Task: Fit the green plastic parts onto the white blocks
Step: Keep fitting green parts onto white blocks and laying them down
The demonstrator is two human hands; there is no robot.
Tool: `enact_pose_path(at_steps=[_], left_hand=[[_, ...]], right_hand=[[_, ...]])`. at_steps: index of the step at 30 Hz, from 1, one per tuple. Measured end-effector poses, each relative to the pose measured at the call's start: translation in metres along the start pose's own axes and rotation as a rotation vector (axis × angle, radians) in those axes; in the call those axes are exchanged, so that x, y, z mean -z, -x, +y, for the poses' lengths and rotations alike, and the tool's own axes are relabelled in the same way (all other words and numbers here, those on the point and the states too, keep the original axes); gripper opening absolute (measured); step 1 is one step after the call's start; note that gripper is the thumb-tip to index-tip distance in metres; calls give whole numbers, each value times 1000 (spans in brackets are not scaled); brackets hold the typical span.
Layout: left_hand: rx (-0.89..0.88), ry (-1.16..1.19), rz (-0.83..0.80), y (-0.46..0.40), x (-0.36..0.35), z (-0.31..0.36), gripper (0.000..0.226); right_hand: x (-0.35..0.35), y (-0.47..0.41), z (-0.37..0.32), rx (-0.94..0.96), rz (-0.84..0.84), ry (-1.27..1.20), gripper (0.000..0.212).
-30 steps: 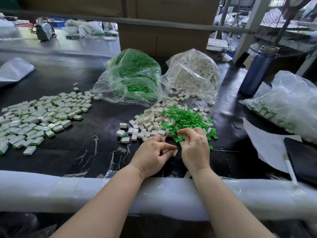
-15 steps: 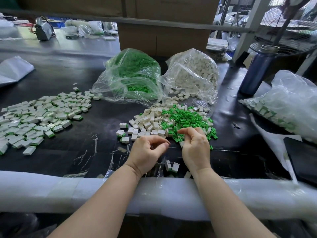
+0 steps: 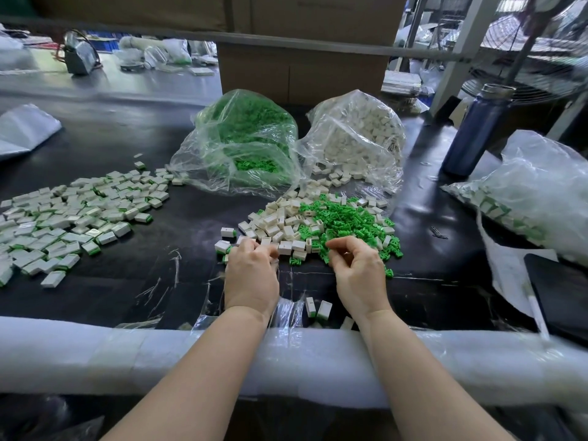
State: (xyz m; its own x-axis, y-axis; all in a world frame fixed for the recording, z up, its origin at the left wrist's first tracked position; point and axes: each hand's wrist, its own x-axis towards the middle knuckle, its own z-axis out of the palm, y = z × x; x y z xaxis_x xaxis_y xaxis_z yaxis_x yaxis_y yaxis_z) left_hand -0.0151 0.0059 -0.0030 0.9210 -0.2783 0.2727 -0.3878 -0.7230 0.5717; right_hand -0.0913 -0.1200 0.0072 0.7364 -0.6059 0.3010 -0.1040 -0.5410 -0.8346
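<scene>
Reaching into the loose small white rectangular plastic blocks (image 3: 280,226) and small green plastic parts (image 3: 346,222) mid-bench, the left hand (image 3: 251,275) and right hand (image 3: 358,272) are curling their fingers, grip contents unclear; many fitted blocks (image 3: 73,218) are lying along the bench's left edge, two full clear bags remaining.

Just beyond my right hand (image 3: 359,275) I see a bright green heap of plastic parts (image 3: 346,221); just beyond my left hand (image 3: 251,275), plain white blocks (image 3: 276,222). Far out to the left of my left hand lies a spread of white blocks edged in green (image 3: 70,218). Further ahead sit two clear bags, one filled green (image 3: 245,144), one white (image 3: 359,138). To the right of my right hand stands a dark blue bottle (image 3: 474,132) with a silver cap. The table (image 3: 184,224) is glossy black.
</scene>
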Motion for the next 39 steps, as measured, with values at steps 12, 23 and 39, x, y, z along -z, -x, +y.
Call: enact_pose_path(at_steps=[12, 23, 39], left_hand=[[-30, 26, -5, 2, 2, 3, 18], [14, 751, -278, 3, 9, 11, 13], [-20, 867, -430, 5, 10, 11, 21]], right_hand=[[1, 1, -1, -32, -62, -103, 14], [2, 0, -3, -81, -138, -349, 23], [2, 0, -5, -76, -206, -391, 21]])
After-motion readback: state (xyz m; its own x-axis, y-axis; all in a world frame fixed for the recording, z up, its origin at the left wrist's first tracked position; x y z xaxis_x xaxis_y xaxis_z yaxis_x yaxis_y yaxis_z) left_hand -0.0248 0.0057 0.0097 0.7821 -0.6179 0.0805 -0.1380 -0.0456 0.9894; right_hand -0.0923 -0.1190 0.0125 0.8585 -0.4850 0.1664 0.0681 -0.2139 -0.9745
